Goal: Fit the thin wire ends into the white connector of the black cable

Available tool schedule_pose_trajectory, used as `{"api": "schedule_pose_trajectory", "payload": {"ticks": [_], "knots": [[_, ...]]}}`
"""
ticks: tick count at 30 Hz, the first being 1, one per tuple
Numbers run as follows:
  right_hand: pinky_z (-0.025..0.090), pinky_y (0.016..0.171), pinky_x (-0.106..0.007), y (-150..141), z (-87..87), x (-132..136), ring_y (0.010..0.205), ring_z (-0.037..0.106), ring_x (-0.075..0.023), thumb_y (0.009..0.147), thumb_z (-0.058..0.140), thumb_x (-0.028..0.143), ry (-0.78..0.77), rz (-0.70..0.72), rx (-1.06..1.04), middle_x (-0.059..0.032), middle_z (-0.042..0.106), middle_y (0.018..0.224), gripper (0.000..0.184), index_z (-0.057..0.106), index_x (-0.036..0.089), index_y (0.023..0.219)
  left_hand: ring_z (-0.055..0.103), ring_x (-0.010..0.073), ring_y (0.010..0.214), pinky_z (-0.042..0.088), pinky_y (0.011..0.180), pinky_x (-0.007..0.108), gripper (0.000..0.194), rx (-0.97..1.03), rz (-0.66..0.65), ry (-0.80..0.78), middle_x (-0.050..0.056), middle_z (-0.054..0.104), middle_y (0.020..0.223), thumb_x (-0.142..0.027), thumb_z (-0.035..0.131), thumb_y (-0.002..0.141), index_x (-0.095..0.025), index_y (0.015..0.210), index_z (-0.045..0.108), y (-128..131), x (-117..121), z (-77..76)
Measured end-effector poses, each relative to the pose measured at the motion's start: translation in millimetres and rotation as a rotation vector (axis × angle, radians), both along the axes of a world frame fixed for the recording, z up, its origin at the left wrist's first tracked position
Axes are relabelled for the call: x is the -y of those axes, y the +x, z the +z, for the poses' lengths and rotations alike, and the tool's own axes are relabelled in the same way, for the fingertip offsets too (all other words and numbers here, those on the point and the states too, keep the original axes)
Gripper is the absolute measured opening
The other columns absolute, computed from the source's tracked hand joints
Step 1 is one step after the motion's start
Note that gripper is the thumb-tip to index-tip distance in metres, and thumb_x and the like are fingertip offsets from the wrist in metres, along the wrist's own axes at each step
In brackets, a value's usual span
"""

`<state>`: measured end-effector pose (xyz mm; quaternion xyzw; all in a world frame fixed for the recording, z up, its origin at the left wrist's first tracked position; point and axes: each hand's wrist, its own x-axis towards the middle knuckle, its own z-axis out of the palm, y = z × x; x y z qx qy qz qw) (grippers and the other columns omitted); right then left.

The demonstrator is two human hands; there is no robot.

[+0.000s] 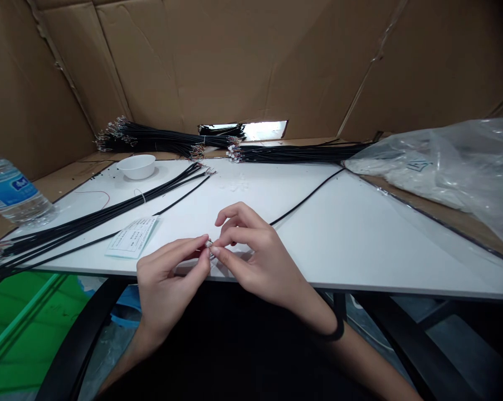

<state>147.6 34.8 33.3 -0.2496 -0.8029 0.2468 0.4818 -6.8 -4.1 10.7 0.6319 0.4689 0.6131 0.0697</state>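
Just above the table's front edge, my left hand [170,273] pinches a small white connector [208,243] between thumb and index finger. My right hand [253,250] meets it there, its thumb and index finger closed at the connector on what looks like a thin wire; the fingertips partly hide it. The other fingers of that hand are raised and curled. Some thin wires show just below the connector. A black cable [307,197] runs from behind my right hand toward the back right.
Black cable bundles lie on the left [121,209] and along the back [293,153]. On the white table [380,239] are a printed slip [132,238], a white bowl [136,167] and a water bottle [15,192]. A clear plastic bag [443,167] sits right. Cardboard walls [243,61] enclose the table.
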Motion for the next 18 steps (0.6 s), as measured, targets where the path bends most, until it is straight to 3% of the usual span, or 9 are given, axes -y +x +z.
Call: {"api": "schedule_pose_trajectory", "payload": {"ticks": [7,13,18], "knots": [[0.049,0.070,-0.031,-1.7,0.9,0.8,0.071,0.057,-0.0113,0.084,0.057,0.007,0.011,-0.017,0.012,-0.0063,0.054,0.105,0.017,0.064,0.016,0.072,0.074,0.0185,0.072,0.064,0.064,0.028,0.018,-0.038,0.045,0.041,0.003,0.079,0.086,-0.011,0.073,0.075,-0.020,0.090,0.078,1.8,-1.3,-1.7],[0.050,0.080,-0.034,-1.9,1.6,1.0,0.092,0.059,-0.0176,0.084,0.054,0.006,0.040,-0.034,0.016,-0.0079,0.055,0.104,0.015,0.062,0.017,0.077,0.073,0.0176,0.070,0.063,0.063,0.026,0.017,-0.075,0.072,0.078,0.003,0.079,0.084,-0.012,0.072,0.077,-0.020,0.091,0.077,3.3,-4.0,-3.7],[0.052,0.075,-0.030,-2.1,2.3,1.1,0.090,0.057,-0.0164,0.080,0.050,0.000,0.027,-0.024,-0.001,-0.0061,0.053,0.101,0.021,0.059,0.019,0.084,0.073,0.0176,0.070,0.063,0.061,0.026,0.018,-0.072,0.062,0.063,0.002,0.078,0.084,-0.012,0.072,0.077,-0.020,0.092,0.077,3.1,-4.5,-5.9]]}}
